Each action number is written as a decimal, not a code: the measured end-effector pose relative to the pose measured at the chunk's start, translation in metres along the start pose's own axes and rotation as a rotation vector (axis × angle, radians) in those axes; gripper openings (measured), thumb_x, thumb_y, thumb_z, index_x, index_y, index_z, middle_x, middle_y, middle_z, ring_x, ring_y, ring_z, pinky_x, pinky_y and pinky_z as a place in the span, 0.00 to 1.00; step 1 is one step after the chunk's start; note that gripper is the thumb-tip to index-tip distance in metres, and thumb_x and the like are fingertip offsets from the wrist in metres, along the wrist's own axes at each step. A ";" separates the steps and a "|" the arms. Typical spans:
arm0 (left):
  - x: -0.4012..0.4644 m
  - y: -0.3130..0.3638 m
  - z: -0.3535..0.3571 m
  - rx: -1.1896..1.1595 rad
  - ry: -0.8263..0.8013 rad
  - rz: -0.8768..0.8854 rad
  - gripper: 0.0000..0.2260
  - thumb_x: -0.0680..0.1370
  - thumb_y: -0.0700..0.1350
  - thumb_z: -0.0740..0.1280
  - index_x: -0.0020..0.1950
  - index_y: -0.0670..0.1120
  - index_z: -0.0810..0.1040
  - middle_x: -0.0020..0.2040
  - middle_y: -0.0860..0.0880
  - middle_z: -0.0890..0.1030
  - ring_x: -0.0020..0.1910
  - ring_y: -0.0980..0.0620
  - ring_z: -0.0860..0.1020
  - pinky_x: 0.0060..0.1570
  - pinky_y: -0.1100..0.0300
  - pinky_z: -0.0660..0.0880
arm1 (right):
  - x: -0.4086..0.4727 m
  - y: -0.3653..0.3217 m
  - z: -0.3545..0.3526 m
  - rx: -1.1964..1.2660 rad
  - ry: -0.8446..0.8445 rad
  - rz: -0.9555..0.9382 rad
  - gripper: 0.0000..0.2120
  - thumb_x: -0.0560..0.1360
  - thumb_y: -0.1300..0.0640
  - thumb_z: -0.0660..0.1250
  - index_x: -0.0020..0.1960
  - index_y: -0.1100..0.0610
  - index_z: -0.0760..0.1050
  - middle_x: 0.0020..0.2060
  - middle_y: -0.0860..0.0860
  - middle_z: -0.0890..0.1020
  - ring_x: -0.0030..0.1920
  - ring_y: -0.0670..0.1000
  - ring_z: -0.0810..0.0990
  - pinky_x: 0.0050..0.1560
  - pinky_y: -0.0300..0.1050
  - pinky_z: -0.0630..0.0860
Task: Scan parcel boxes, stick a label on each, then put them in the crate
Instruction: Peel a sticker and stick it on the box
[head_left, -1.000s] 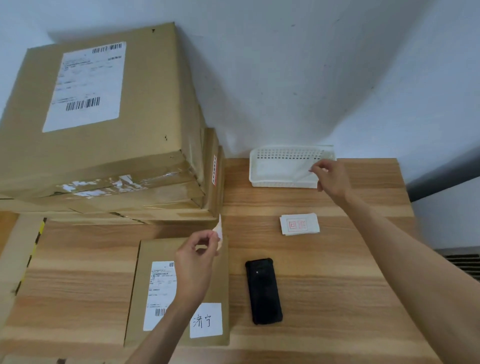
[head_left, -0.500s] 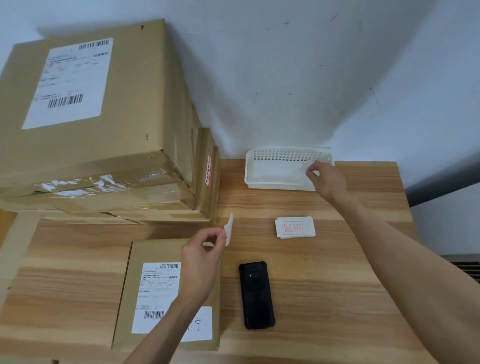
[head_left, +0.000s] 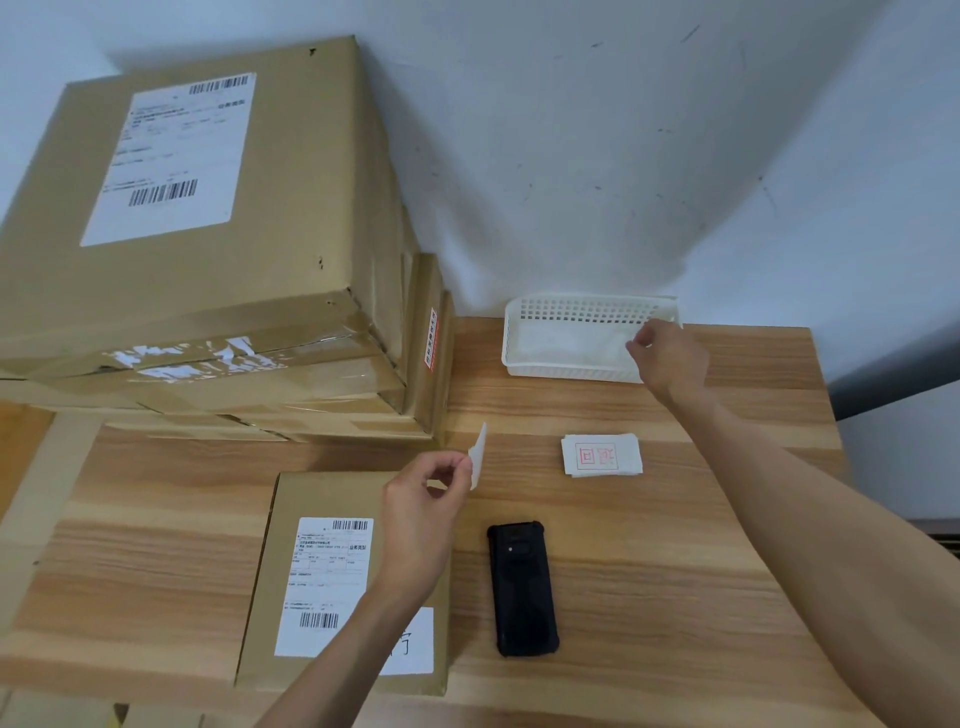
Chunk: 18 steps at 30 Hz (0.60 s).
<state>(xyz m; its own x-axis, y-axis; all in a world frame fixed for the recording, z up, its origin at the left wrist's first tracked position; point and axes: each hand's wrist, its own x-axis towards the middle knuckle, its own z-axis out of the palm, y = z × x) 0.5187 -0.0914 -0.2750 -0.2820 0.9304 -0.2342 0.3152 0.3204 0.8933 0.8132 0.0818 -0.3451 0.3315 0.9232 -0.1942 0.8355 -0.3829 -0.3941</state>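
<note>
Right now my left hand pinches the label directly above the flat parcel's upper right corner, while my right hand, far off at upper right, pinches something pale over the white basket.

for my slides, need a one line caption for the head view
Left hand pinches a peeled label above a flat parcel while right hand reaches into the white basket.

A wooden table carries everything — a flat parcel box under the left fingers, a black scanner right of them, a label stack, a white basket at the right fingers, and stacked cartons behind.
</note>
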 end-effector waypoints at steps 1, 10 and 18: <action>0.000 0.000 0.000 0.002 0.000 0.005 0.06 0.78 0.40 0.72 0.44 0.50 0.84 0.39 0.55 0.84 0.41 0.49 0.83 0.46 0.52 0.80 | -0.005 -0.003 -0.003 0.025 0.005 0.008 0.08 0.80 0.52 0.64 0.48 0.56 0.77 0.43 0.53 0.82 0.47 0.58 0.81 0.46 0.48 0.68; -0.006 0.002 0.009 0.082 -0.014 0.122 0.03 0.77 0.35 0.72 0.46 0.41 0.85 0.41 0.49 0.84 0.43 0.56 0.78 0.41 0.73 0.71 | -0.153 -0.065 0.011 0.582 -0.327 -0.067 0.12 0.75 0.42 0.72 0.45 0.51 0.84 0.41 0.43 0.85 0.43 0.43 0.81 0.44 0.41 0.73; -0.004 -0.035 0.011 0.195 -0.022 0.280 0.05 0.77 0.35 0.72 0.42 0.42 0.82 0.38 0.51 0.80 0.38 0.55 0.76 0.41 0.68 0.70 | -0.211 -0.098 0.030 0.732 -0.370 -0.033 0.08 0.76 0.48 0.73 0.39 0.48 0.84 0.39 0.40 0.85 0.45 0.38 0.81 0.46 0.37 0.73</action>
<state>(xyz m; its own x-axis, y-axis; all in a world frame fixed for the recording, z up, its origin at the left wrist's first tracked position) 0.5190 -0.1044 -0.3100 -0.1409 0.9900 -0.0006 0.5452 0.0780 0.8347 0.6482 -0.0764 -0.2928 0.0386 0.9132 -0.4056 0.3028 -0.3975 -0.8662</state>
